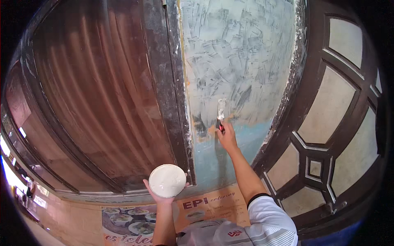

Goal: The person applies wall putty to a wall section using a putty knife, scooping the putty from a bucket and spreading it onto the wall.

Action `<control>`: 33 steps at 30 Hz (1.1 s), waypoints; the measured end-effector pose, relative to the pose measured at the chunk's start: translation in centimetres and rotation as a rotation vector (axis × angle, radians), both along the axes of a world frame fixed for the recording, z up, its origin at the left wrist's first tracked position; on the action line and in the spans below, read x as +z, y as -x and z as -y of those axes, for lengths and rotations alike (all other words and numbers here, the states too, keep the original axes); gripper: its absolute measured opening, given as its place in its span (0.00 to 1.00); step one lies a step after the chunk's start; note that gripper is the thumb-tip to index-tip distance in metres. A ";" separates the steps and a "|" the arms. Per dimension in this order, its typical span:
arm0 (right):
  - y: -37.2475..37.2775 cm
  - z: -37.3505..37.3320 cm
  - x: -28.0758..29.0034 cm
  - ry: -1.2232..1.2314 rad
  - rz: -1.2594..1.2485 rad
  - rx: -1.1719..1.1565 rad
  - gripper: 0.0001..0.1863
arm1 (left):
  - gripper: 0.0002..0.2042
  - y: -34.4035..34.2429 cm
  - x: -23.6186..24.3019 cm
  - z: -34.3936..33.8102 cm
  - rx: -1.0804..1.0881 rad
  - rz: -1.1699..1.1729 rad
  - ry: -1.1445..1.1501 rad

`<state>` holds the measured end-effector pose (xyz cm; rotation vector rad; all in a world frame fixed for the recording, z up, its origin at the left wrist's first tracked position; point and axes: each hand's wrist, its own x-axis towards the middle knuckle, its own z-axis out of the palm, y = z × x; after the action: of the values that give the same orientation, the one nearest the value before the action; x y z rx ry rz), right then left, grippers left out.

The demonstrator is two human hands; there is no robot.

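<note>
My right hand point(227, 135) grips a putty knife by its dark and red handle. The blade of the putty knife point(221, 108) is smeared with white and lies against or close to the wall point(242, 61). White-grey filler strokes cover the upper wall, while a bare light-blue band with tan patches shows lower down. At lower centre my left hand point(164, 199) holds up a round tub of white paste point(167, 181) from below. Its fingers and thumb show at both sides of the tub, and the rest of the hand is hidden under it.
Left of the wall stands a dark wooden frame point(164, 82) with reddish-brown curtained glass point(98, 90). On the right is a dark panelled door point(316, 119) with pale insets. A printed banner point(213, 205) lies over the tiled floor point(78, 215) below me.
</note>
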<state>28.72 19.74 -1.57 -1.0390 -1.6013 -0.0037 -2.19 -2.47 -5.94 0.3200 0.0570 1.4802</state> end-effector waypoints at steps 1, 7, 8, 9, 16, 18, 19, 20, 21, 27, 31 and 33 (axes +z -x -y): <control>0.0 0.1 -1.2 -0.001 0.000 0.001 0.21 | 0.53 0.0 -0.1 0.0 0.001 0.000 -0.001; -1.9 7.3 -19.1 0.196 0.095 -0.004 0.25 | 0.53 -0.3 0.2 0.5 -0.039 -0.096 -0.029; -1.8 8.2 -18.9 0.190 0.097 0.002 0.25 | 0.53 -0.1 -0.2 0.0 -0.032 -0.096 -0.034; -1.2 9.4 -18.3 0.260 -0.018 0.032 0.25 | 0.53 0.4 -0.6 0.1 0.005 -0.101 -0.001; -1.0 15.8 -4.3 0.649 -0.819 0.672 0.29 | 0.52 -1.7 2.7 -0.2 -0.011 -0.106 0.050; -1.5 17.1 -2.3 0.635 -0.714 0.720 0.30 | 0.52 -2.8 2.8 -1.4 -0.099 -0.132 -0.040; -1.0 18.0 -1.1 0.569 -0.562 0.631 0.29 | 0.52 -3.5 3.3 -1.8 -0.096 -0.130 -0.033; -0.7 18.7 -0.2 0.502 -0.410 0.542 0.27 | 0.52 -4.2 3.8 -2.1 -0.131 -0.093 -0.017; -0.8 18.9 0.4 0.413 -0.243 0.508 0.25 | 0.52 -4.6 4.3 -2.1 -0.161 -0.056 -0.004; -2.4 18.8 -0.4 0.240 0.119 0.212 0.24 | 0.50 -6.1 4.5 -2.6 -0.211 0.008 -0.024; -3.0 18.6 0.6 0.226 0.064 0.224 0.25 | 0.50 -6.4 4.8 -2.6 -0.200 0.040 -0.051; -2.6 19.5 2.3 0.178 0.091 0.313 0.25 | 0.50 -6.8 4.3 -2.4 -0.143 -0.015 -0.007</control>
<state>31.35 0.28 0.74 -0.9222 -1.8592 0.3115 4.57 -0.03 -1.61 0.3343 0.0398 1.3372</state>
